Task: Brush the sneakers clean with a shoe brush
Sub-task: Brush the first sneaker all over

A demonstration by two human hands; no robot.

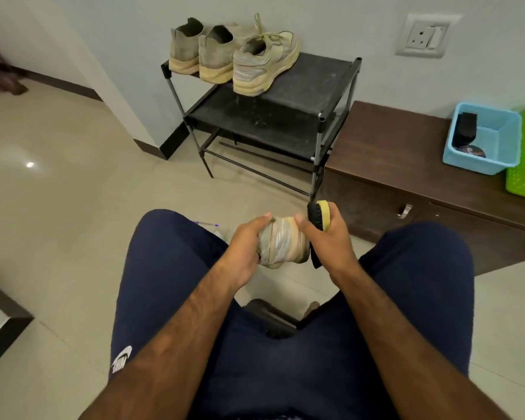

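Left hand (245,247) grips sneaker (283,244) at its left side. Right hand (331,239) grips shoe brush (318,214), bristles apparently touching sneaker's right side.

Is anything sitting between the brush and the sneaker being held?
Nothing visible does. The right hand holds the shoe brush with its bristles at the sneaker's side; the left hand grips the opposite side, clear of the bristles.
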